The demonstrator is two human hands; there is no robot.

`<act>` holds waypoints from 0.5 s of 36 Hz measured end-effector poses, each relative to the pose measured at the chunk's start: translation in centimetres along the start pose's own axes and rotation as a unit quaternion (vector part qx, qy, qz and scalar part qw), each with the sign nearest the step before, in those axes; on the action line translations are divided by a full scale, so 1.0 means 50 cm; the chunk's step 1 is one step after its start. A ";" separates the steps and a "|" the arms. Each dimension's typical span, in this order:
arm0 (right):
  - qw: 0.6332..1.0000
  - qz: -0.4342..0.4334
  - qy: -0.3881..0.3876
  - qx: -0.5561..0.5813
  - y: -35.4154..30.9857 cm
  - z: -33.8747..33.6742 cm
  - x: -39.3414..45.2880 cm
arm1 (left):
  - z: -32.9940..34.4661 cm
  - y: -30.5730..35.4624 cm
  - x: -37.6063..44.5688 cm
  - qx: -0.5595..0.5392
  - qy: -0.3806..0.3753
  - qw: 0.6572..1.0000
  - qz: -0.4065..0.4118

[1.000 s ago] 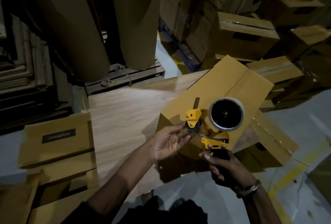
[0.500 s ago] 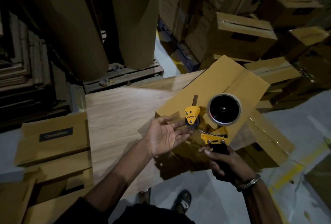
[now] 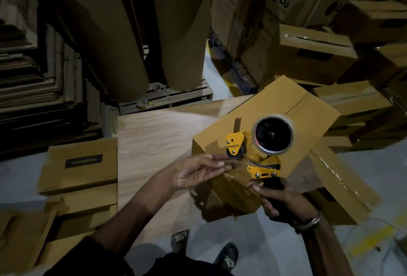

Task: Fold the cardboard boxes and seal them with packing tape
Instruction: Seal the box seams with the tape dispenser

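Head view: a folded box [image 3: 264,125] sits on the right part of a wooden table [image 3: 154,139], turned at an angle, its top flaps closed with the seam running away toward the far right corner. Its near right corner hangs past the table's right edge, over more boxes and loose flaps [image 3: 343,178] on the floor.

The right hand [image 3: 284,200] is wrapped around the black grip of a yellow tape gun [image 3: 259,150], held over the box's near end. The tape roll [image 3: 273,135] faces the camera. A watch [image 3: 308,224] is on that wrist.

The left hand [image 3: 198,172] is open, palm up, fingers [image 3: 217,161] stretched toward the gun's roller and blade. They seem to touch a thin strip of tape there, but whether they pinch it cannot be told.

The table's left half is bare, with open room left of the box. Off the left edge lie flat cartons [image 3: 79,165], one with a dark label. Beyond the far edge stand two big paper rolls [image 3: 154,33] on a pallet [image 3: 167,97]. Stacked boxes [image 3: 308,55] crowd the right side and far right. The floor near the person's shoes [image 3: 226,256] is open.
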State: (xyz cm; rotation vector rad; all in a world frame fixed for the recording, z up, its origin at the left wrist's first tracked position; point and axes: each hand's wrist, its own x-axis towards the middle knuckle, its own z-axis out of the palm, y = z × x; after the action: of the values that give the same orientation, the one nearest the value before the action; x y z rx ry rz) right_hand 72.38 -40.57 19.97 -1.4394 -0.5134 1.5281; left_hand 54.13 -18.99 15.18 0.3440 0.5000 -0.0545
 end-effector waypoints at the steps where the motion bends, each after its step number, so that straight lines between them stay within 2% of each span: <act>1: 1.000 -0.002 -0.006 -0.009 -0.002 -0.001 0.003 | -0.003 0.008 -0.001 0.020 0.010 1.000 -0.005; 6: 0.997 0.006 -0.028 -0.074 -0.012 0.003 0.023 | -0.003 0.064 -0.010 0.144 0.090 0.985 -0.021; 9: 0.994 0.003 -0.013 -0.107 -0.019 0.016 0.041 | -0.005 0.106 -0.010 0.203 0.141 0.969 -0.004; 18: 0.977 -0.008 0.068 -0.199 -0.044 0.097 0.151 | -0.047 0.237 0.009 0.424 0.239 0.871 0.068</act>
State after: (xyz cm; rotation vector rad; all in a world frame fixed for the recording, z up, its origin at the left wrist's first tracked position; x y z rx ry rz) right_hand 69.64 -31.80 18.79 -1.8262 -0.7773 1.3491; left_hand 55.06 -7.01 16.71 1.2799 0.9343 -0.0492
